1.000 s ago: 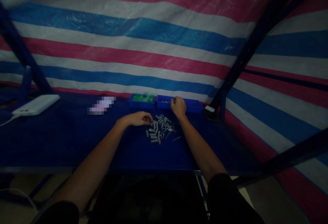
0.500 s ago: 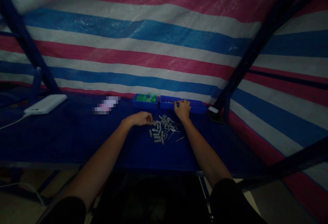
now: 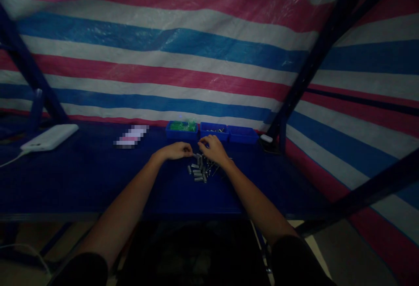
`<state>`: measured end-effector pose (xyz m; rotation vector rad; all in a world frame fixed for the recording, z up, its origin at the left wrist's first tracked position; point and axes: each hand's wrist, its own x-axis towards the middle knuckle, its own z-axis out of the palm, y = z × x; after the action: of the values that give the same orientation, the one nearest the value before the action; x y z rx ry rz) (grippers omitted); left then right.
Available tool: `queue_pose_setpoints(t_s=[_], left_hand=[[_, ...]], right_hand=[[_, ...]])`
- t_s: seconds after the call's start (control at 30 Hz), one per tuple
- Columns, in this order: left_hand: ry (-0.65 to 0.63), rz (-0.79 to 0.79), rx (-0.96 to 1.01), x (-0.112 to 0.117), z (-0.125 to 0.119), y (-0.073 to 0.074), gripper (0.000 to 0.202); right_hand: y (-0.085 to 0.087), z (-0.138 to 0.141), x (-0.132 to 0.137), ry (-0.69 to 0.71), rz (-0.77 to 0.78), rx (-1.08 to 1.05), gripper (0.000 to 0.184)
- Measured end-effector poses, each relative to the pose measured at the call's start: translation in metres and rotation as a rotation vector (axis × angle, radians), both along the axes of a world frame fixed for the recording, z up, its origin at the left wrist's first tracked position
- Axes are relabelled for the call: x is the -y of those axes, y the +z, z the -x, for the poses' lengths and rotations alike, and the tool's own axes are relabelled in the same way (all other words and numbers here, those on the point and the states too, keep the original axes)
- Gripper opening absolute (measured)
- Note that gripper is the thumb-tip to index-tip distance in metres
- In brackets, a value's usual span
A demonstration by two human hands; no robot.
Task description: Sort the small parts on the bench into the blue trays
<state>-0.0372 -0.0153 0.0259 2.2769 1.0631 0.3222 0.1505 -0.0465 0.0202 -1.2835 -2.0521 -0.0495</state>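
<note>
My left hand (image 3: 179, 150) is closed in a pinch at the left edge of a loose pile. At its fingertips is a small grey cylinder (image 3: 195, 155). Several more grey cylinders (image 3: 198, 173) lie in the pile on the blue table (image 3: 157, 190). My right hand (image 3: 212, 148) hovers over the back of the pile, thumb and fingers drawn together close to my left fingertips. Whatever it pinches is too small and dark to make out. Thin metal pins (image 3: 214, 168) lie partly hidden under my right hand and wrist.
Behind the pile stand a blue tray of green pieces (image 3: 167, 133), a blue tray with small metal parts (image 3: 214, 136) and a third blue tray (image 3: 242, 135). A white power bank (image 3: 50, 137) with a cable lies left. A small white case (image 3: 266, 138) sits right, before the striped sheet.
My right hand has come from the middle tray, leftward and nearer, to beside my left hand. The left hand stays at the pile's edge. The whole view has shifted slightly.
</note>
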Motion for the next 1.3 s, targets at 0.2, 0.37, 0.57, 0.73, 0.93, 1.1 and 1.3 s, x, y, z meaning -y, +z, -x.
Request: queue_pose_setpoints(t_s=[0.2,0.37,0.57,0.73,0.93,1.1,1.3], left_hand=[[0.166,0.098,0.26,-0.001,-0.003,0.0,0.04],[0.143,0.159,0.34,-0.001,-0.009,-0.004,0.04],[0.131,0.16,0.325,-0.006,-0.012,-0.011,0.043],[0.147,0.019,0.183,-0.008,-0.009,-0.014,0.034],[-0.02,-0.031,-0.023,-0.005,-0.006,-0.015,0.032],[-0.047,-0.109,-0.062,-0.003,-0.009,-0.014,0.023],[0.009,-0.042,-0.042,-0.001,-0.009,-0.012,0.025]], right_hand=[[0.0,0.003,0.003,0.139,-0.011,0.0,0.02],[0.002,0.003,0.006,0.139,-0.034,-0.001,0.017],[0.008,0.003,0.01,0.126,0.002,0.138,0.014],[0.014,-0.013,-0.014,-0.126,-0.038,0.138,0.023],[0.013,-0.041,-0.05,-0.541,0.117,0.016,0.026],[0.006,-0.044,-0.056,-0.626,0.176,-0.015,0.029],[0.004,-0.041,-0.044,-0.511,0.135,0.007,0.032]])
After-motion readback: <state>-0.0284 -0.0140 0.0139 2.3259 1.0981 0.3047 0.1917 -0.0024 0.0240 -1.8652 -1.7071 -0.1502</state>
